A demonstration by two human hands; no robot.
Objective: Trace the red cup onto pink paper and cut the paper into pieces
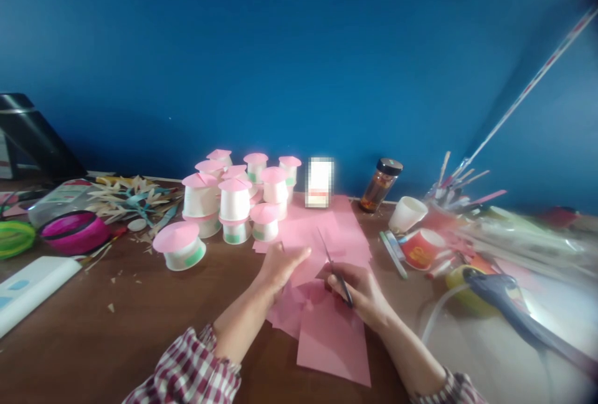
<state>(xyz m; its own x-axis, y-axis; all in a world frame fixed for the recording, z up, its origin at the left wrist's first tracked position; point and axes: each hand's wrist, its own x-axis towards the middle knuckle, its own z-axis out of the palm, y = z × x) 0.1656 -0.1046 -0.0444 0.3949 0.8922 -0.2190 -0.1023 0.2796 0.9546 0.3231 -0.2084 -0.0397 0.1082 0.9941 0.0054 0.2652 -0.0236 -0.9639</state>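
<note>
My right hand (362,292) is closed around a pair of dark-handled scissors (343,282), whose blades point up and away. Left of it, my left hand (279,267) pinches a piece of pink paper (303,270) with the thumb on top; its outline blends into the paper behind. Several pink sheets (334,345) lie beneath and in front of both hands, and more pink paper (346,217) spreads behind them. Beyond my left hand stand several white paper cups (235,202) topped with shallow pink paper cones, some stacked. One capped cup (180,248) stands apart, nearer me.
At the right are a tilted jar (380,186), a white cup (408,214), a red cup (423,248) and a glue gun (504,298) with its cord. A white power strip (35,289) and a magenta bowl-like item (75,231) lie left. A blue wall (280,61) closes the back.
</note>
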